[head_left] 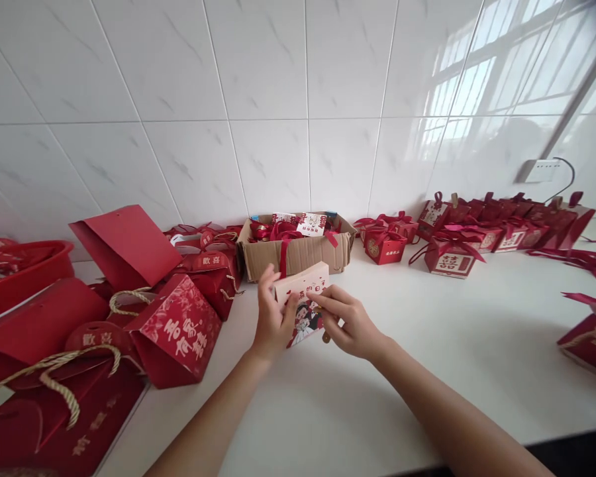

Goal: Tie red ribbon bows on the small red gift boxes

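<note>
A small cream and red gift box (305, 319), printed with a cartoon couple and Chinese characters, stands slightly tilted on the white table in front of me. My left hand (273, 321) grips its left side, thumb on the printed front and fingers along the edge. Against the front lies the index finger of my right hand (350, 324), the other fingers curled. From under those fingers pokes a gold-brown strip (326, 336), perhaps ribbon; its full shape is hidden. Right behind the box is a cardboard carton (263, 260) holding red ribbons and printed cards (311, 224).
Red gift bags with rope handles (181, 331) crowd the left, beside a red plastic basin (54, 258). Several ribboned red boxes (385, 246) line the wall at right; another box (591, 341) sits at the right edge. Loose ribbons (583, 258) lie nearby.
</note>
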`<state>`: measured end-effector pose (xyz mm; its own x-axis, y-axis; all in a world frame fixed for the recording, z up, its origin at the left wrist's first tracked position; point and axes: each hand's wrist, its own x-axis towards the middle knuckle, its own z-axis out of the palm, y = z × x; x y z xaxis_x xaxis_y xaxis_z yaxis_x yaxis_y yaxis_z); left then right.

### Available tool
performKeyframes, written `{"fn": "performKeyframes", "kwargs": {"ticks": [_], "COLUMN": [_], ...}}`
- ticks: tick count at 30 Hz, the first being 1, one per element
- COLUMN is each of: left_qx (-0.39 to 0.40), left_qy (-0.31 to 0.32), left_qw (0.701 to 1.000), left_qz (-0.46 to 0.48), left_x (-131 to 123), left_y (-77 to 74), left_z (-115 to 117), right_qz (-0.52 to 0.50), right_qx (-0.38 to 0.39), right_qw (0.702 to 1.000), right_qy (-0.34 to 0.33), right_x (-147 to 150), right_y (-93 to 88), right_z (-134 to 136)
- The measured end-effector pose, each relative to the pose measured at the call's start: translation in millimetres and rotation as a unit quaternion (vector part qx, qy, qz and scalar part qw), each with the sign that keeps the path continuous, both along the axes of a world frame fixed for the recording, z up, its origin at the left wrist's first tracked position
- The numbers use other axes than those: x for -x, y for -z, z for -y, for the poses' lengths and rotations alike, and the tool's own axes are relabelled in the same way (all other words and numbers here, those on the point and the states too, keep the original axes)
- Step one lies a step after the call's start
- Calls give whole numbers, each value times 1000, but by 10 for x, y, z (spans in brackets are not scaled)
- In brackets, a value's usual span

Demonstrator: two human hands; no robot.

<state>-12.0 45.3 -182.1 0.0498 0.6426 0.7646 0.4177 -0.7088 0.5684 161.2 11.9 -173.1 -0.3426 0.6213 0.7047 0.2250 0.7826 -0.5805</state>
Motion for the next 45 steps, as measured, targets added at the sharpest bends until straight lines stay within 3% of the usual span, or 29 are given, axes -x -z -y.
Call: {"fn": "performKeyframes", "kwargs": {"ticks": [3, 5, 11, 17, 21, 27, 33, 39, 45], "left_qx": [-148, -179, -117, -112, -96, -95, -91, -96, -89], "left_qy": [-84, -112, -100, -92, -88, -60, -76, -70, -25], "left_qw": [983, 969, 965, 969, 975, 979, 977, 978, 983], "left_qz": [-70, -131, -211, -197, -178, -167, -177, -170, -162], "left_x": [26, 28, -51, -49, -37, -19, -19, -11, 23], "left_y": [-22, -65, -146, -150, -167, -190, -176, -192, -221], "left_z": [140, 263, 449, 429, 436, 432, 404, 401, 408], "right_qz": [-13, -50, -158, -132, -143, -217, -266, -280, -262], "right_qx": [25, 65, 168, 128, 142, 196, 265, 302, 354], "right_qw": [1000, 997, 971, 979, 974, 949, 921, 899, 873], "right_qy": [-4, -9, -63, -86, -108, -117, -108, -148, -210], "right_x": [26, 33, 108, 142, 154, 163, 126, 104, 13], "right_y": [61, 111, 195, 196, 172, 140, 80, 21, -27], "right_z": [25, 52, 133, 162, 175, 170, 163, 146, 121]}}
